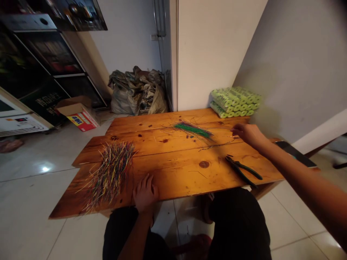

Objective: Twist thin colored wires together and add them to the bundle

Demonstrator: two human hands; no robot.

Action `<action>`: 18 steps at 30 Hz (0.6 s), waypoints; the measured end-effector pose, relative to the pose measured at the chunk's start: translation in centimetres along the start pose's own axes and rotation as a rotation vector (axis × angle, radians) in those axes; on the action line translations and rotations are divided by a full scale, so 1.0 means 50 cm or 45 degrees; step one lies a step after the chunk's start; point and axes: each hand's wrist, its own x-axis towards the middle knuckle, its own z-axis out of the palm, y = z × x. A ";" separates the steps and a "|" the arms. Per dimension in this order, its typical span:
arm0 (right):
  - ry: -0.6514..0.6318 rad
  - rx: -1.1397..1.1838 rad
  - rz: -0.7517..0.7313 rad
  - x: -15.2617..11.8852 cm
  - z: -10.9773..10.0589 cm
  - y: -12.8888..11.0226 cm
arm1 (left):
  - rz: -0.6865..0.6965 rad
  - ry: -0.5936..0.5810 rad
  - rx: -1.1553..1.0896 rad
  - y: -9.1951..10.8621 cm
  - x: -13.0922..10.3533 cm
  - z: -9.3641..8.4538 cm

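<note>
My left hand (145,193) lies flat on the front edge of the wooden table (173,169), fingers apart and holding nothing. To its left is a loose heap of thin multicoloured wires (112,171). My right hand (245,132) is over the table's right part, its fingertips pinched on what looks like a thin wire (221,128) stretching left. A bundle of green and dark wires (193,129) lies left of that hand. Below the hand, a dark twisted strand (217,146) rests on the boards. Dark-handled pliers (241,168) lie nearer the front edge, jaws pointing away from me.
Green-wrapped rolls (234,103) are stacked at the table's back right corner. A dark flat object (294,153) sits at the right end. Beyond the table are bulging sacks (138,92) and an open cardboard box (80,113) on the floor. My knees are against the front edge.
</note>
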 end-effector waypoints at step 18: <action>-0.133 1.769 0.050 -0.354 0.052 -0.326 | -0.091 -0.270 -1.644 0.212 0.003 -0.255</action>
